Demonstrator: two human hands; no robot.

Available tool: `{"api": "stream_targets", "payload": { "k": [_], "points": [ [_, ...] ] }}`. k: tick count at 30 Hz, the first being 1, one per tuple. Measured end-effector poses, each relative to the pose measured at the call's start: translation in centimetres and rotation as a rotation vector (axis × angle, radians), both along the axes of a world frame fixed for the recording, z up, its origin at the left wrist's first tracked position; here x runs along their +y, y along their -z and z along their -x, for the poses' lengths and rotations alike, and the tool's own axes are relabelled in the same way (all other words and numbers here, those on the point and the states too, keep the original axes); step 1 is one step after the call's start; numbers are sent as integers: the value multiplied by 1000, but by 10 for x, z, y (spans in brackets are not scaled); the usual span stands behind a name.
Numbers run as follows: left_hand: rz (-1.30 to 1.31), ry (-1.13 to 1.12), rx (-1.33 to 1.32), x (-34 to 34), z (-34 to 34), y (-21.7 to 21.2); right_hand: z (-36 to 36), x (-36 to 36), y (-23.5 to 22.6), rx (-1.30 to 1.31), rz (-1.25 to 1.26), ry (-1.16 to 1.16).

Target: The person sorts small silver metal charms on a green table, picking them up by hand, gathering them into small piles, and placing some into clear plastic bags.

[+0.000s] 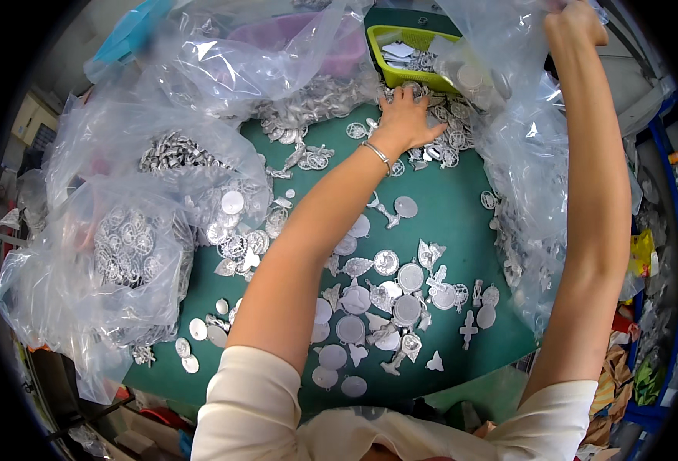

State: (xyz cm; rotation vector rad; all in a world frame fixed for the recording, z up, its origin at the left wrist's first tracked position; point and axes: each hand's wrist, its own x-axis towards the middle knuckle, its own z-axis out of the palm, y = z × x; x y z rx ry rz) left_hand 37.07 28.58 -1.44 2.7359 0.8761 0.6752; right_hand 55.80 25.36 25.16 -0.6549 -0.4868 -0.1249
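Note:
My left hand (406,124) reaches far across the table with fingers spread, resting on a pile of silver metal charms (456,131). A bracelet circles that wrist. Up at the far right, my right hand (575,29) is closed in a fist around the upper part of a clear plastic bag (519,131), which hangs down along the table's right side. Some charms show through the bag's lower part. Just beyond my left hand stands a lime-green basket (377,58) with silver pieces and white slips inside.
Loose discs, crosses and leaf-shaped charms (408,311) lie scattered over the green tabletop (439,203). Clear bags of silver pieces (128,238) crowd the left side. A purple basket (339,46) sits behind plastic at the back. Blue rack bars (665,146) stand at the right.

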Motion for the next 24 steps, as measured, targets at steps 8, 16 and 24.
{"api": "stream_targets", "payload": {
  "k": [8, 16, 24],
  "points": [
    [154, 89, 106, -5, 23, -18, 7, -12, 5, 89, 79, 31],
    [-117, 247, -134, -19, 14, -9, 4, -11, 2, 82, -1, 18],
    [12, 276, 65, -29, -9, -2, 4, -23, 2, 173, 43, -26]
  ]
}}
